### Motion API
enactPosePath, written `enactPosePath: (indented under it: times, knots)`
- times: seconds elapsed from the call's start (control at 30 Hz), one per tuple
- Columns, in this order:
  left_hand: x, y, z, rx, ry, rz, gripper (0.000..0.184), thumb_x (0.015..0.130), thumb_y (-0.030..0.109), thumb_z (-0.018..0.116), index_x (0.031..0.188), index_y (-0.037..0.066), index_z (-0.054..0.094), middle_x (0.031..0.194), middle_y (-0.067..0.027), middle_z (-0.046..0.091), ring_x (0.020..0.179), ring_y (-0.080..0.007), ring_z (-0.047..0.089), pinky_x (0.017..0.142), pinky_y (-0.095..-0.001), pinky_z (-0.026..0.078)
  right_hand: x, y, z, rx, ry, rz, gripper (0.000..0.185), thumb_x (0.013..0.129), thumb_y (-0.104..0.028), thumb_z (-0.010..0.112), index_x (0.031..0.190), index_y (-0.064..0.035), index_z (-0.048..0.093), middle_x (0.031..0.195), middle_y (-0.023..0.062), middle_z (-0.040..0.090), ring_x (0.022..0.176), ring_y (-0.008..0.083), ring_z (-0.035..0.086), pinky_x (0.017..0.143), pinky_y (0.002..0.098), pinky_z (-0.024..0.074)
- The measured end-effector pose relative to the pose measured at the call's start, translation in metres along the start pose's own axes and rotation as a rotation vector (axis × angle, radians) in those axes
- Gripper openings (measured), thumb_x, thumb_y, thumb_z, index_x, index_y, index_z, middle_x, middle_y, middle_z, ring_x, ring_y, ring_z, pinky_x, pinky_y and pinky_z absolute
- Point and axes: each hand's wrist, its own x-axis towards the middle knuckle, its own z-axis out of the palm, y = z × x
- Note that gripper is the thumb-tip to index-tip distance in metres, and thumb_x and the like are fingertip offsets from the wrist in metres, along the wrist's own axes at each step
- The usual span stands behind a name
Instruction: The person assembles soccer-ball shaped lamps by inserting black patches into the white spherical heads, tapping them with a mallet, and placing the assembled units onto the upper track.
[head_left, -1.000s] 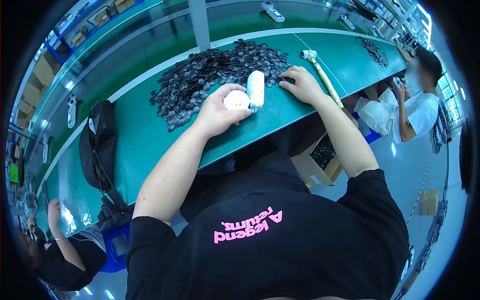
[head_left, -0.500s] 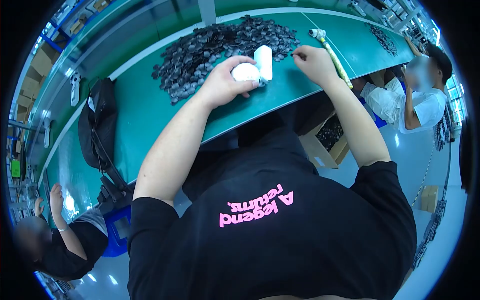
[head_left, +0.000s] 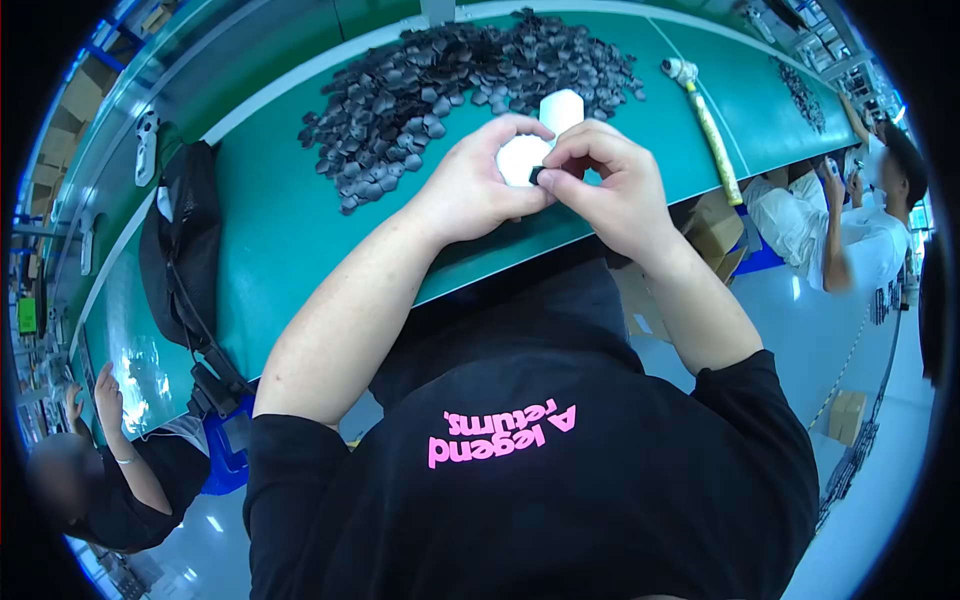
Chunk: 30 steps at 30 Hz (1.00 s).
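Note:
My left hand (head_left: 475, 185) is wrapped round a white plastic device (head_left: 520, 160) with a rounded head and a boxy part (head_left: 562, 108) standing out behind it. Between thumb and fingertips, my right hand (head_left: 618, 190) pinches a small black piece (head_left: 536, 175) against the front of the rounded head. Both hands meet over the near edge of the green table (head_left: 270, 240). Just beyond them spreads a large pile of flat black pieces (head_left: 390, 100). The underside of the device is hidden by my fingers.
A hammer (head_left: 712, 130) with a yellow-wrapped handle lies to the right. At the left, a black bag (head_left: 185, 240) rests on the table. Co-workers sit on both sides, one at right (head_left: 870, 245), one at left (head_left: 140, 480). A cardboard box (head_left: 715, 230) is under the table edge.
My right hand has come left from beside the pile to the white device, bringing the small black piece against it. My left hand still holds the device. The view has shifted slightly.

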Motion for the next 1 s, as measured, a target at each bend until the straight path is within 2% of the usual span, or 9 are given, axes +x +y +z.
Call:
enactPosePath:
  times: [0.23, 0.37, 0.5, 0.6, 0.67, 0.77, 0.87, 0.93, 1.0]
  knots:
    - [-0.002, -0.006, 0.001, 0.225, 0.022, 0.182, 0.057, 0.073, 0.007, 0.074, 0.126, 0.009, 0.055, 0.102, -0.0061, 0.064, 0.08, -0.0124, 0.064, 0.062, -0.0253, 0.054, -0.006, -0.005, 0.005, 0.003, 0.019, 0.009, 0.013, 0.08, 0.0, 0.072, 0.092, 0.0008, 0.069, 0.09, 0.007, 0.066, 0.081, 0.0131, 0.062, 0.073, 0.0259, 0.0491]
    - [-0.005, 0.002, 0.006, -0.037, 0.033, 0.015, 0.052, 0.074, 0.012, 0.078, 0.122, 0.009, 0.058, 0.098, -0.0062, 0.065, 0.077, -0.0139, 0.064, 0.061, -0.0279, 0.054, 0.001, -0.006, -0.015, -0.063, 0.054, -0.125, 0.014, 0.082, -0.002, 0.072, 0.096, 0.0001, 0.069, 0.091, 0.007, 0.068, 0.082, 0.0137, 0.063, 0.074, 0.0266, 0.0499]
    - [-0.006, 0.014, 0.001, -0.421, 0.132, 0.04, 0.047, 0.08, 0.01, 0.077, 0.122, 0.006, 0.056, 0.096, -0.0078, 0.065, 0.076, -0.0131, 0.065, 0.053, -0.0262, 0.054, 0.022, 0.019, -0.092, -0.487, 0.466, -0.061, 0.021, 0.088, -0.014, 0.072, 0.104, -0.0009, 0.07, 0.098, 0.011, 0.069, 0.085, 0.0169, 0.065, 0.078, 0.0288, 0.0518]
    - [-0.004, 0.019, -0.005, -0.45, 0.162, 0.096, 0.044, 0.083, 0.008, 0.076, 0.121, 0.004, 0.055, 0.095, -0.0088, 0.065, 0.075, -0.0124, 0.066, 0.047, -0.0242, 0.053, 0.038, 0.079, -0.152, -0.913, 0.446, 0.043, 0.033, 0.09, -0.03, 0.07, 0.106, -0.0009, 0.069, 0.102, 0.016, 0.07, 0.091, 0.027, 0.068, 0.081, 0.0356, 0.0532]
    - [-0.003, 0.02, -0.01, -0.45, 0.193, 0.129, 0.045, 0.082, 0.008, 0.077, 0.121, 0.004, 0.055, 0.095, -0.0089, 0.066, 0.075, -0.0124, 0.066, 0.047, -0.0243, 0.053, 0.029, 0.141, -0.179, -1.394, 0.273, 0.431, 0.046, 0.089, -0.042, 0.068, 0.11, -0.0002, 0.067, 0.103, 0.0189, 0.07, 0.097, 0.0368, 0.067, 0.084, 0.0441, 0.0525]
    - [-0.003, 0.021, -0.017, -0.435, 0.247, 0.165, 0.048, 0.08, 0.007, 0.078, 0.121, 0.005, 0.055, 0.096, -0.0091, 0.066, 0.075, -0.0122, 0.066, 0.048, -0.0243, 0.053, 0.024, 0.168, -0.192, -1.188, 0.15, 0.646, 0.05, 0.09, -0.045, 0.064, 0.112, 0.0002, 0.064, 0.098, 0.0203, 0.07, 0.102, 0.04, 0.066, 0.087, 0.0483, 0.0513]
    - [0.0, 0.022, -0.024, -0.392, 0.303, 0.187, 0.053, 0.077, 0.009, 0.081, 0.123, 0.004, 0.054, 0.097, -0.0097, 0.066, 0.073, -0.0122, 0.065, 0.048, -0.0245, 0.053, 0.018, 0.159, -0.192, -1.184, 0.142, 0.563, 0.041, 0.097, -0.038, 0.056, 0.111, -0.0004, 0.063, 0.09, 0.0208, 0.069, 0.094, 0.0393, 0.066, 0.081, 0.0493, 0.0506]
    - [0.002, 0.021, -0.032, -0.329, 0.342, 0.192, 0.055, 0.076, 0.009, 0.082, 0.123, 0.004, 0.054, 0.097, -0.01, 0.066, 0.072, -0.0121, 0.065, 0.049, -0.0245, 0.053, 0.013, 0.117, -0.17, -1.055, 0.236, 0.248, 0.032, 0.101, -0.03, 0.047, 0.105, -0.0015, 0.062, 0.079, 0.0181, 0.066, 0.079, 0.0392, 0.065, 0.07, 0.0475, 0.0491]
    - [0.003, 0.018, -0.033, -0.198, 0.363, 0.163, 0.058, 0.074, 0.01, 0.083, 0.124, 0.004, 0.054, 0.097, -0.0104, 0.066, 0.071, -0.0121, 0.065, 0.049, -0.0245, 0.052, 0.003, 0.044, -0.123, -0.802, 0.148, 0.168, 0.026, 0.102, -0.023, 0.045, 0.101, -0.0024, 0.061, 0.073, 0.0144, 0.063, 0.067, 0.0368, 0.061, 0.06, 0.0444, 0.046]
